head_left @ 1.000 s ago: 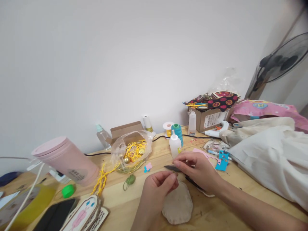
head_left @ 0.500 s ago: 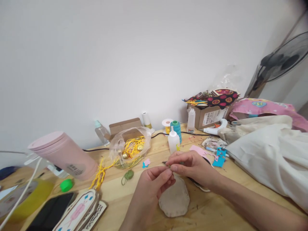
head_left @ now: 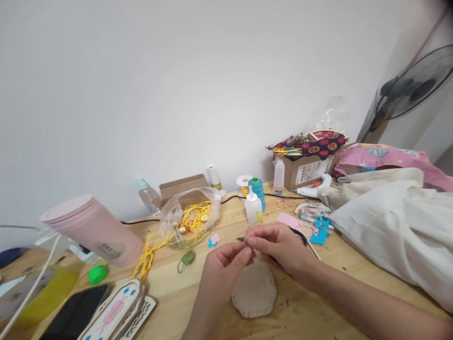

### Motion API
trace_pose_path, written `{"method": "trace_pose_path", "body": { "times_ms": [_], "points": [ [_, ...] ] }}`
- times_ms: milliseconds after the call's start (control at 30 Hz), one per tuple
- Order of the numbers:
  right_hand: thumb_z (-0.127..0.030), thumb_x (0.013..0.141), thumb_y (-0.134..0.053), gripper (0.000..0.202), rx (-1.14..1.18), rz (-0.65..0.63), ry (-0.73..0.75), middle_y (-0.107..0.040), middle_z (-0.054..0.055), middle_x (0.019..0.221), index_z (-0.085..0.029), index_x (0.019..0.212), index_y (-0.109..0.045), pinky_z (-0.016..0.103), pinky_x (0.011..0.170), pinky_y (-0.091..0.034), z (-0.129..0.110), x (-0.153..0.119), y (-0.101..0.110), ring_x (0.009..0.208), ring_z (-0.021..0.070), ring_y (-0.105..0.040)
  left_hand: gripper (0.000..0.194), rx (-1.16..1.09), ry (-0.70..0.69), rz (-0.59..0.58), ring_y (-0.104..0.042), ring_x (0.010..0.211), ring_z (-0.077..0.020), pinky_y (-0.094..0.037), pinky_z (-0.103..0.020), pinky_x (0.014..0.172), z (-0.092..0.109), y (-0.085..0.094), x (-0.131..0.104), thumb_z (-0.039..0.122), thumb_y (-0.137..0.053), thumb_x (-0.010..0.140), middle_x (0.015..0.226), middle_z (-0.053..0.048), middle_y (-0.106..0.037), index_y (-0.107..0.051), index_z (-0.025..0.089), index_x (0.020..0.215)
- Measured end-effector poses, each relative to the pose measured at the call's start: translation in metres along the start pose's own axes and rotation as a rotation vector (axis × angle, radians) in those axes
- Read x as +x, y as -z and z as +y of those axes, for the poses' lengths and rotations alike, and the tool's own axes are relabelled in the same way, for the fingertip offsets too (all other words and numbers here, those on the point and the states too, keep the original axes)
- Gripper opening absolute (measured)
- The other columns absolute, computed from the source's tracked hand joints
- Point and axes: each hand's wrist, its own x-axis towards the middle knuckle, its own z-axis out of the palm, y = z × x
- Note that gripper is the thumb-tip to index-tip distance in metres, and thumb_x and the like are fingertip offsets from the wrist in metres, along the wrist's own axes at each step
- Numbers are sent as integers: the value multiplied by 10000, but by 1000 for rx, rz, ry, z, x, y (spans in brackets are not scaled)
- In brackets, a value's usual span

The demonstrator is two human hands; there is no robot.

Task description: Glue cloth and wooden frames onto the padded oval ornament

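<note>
My left hand [head_left: 226, 269] and my right hand [head_left: 271, 243] meet fingertip to fingertip above the table. Both are pinched closed; whatever sits between the fingertips is too small to make out. Below them lies a pale beige fabric piece [head_left: 254, 293], roughly round with a gathered edge. Scissors [head_left: 300, 235], dark handled, lie partly hidden behind my right hand, and a dark pointed tip shows beside its fingers. Just beyond stands a white squeeze bottle [head_left: 253, 210]. Left of my hands are small pink and blue paper flowers [head_left: 213, 240] and a green thread bundle [head_left: 189, 257].
A plastic bag of yellow cords [head_left: 193, 215], a teal thread spool [head_left: 257, 191] and a cardboard box [head_left: 304, 172] stand toward the wall. At left are a pink tumbler [head_left: 95, 231], a phone [head_left: 76, 311] and yellow tape [head_left: 46, 293]. White cloth [head_left: 385, 222] covers the right side.
My right fingers have closed in tighter against the left fingertips. The view has shifted slightly; the things on the table lie as before.
</note>
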Motion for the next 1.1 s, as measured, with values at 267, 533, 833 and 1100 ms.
{"method": "trace_pose_path", "body": {
  "times_ms": [267, 533, 833, 1100],
  "points": [
    [-350, 721, -595, 206, 107, -12, -108, -533, -31, 563, -159, 672, -657, 210, 482, -273, 3, 0, -1, 507, 77, -393, 153, -264, 66, -20, -513, 571, -65, -439, -174, 617, -2, -8, -2, 263, -671, 661, 606, -9, -628, -697, 128, 728],
    [-375, 736, -575, 246, 152, 18, -119, -500, -38, 522, -154, 710, -679, 200, 461, -273, 4, -1, -1, 468, 65, -396, 123, -289, 57, -7, -513, 583, -63, -446, -196, 656, 0, -8, -1, 234, -664, 671, 604, 8, -607, -692, 131, 734],
    [-333, 683, -634, 188, 119, -39, -71, -573, -3, 677, -150, 656, -672, 239, 610, -367, -3, -2, -1, 638, 114, -481, 159, -143, 20, 2, -514, 622, -97, -418, -222, 659, 0, -6, -2, 270, -670, 650, 615, -9, -629, -705, 150, 748],
    [-365, 688, -626, 235, 65, -1, -81, -562, -6, 620, -154, 588, -645, 242, 587, -370, -1, -1, -1, 605, 120, -478, 193, 6, 0, 6, -512, 644, -120, -399, -246, 668, -3, -2, 0, 302, -643, 672, 634, -17, -639, -705, 152, 778]
  ]
}}
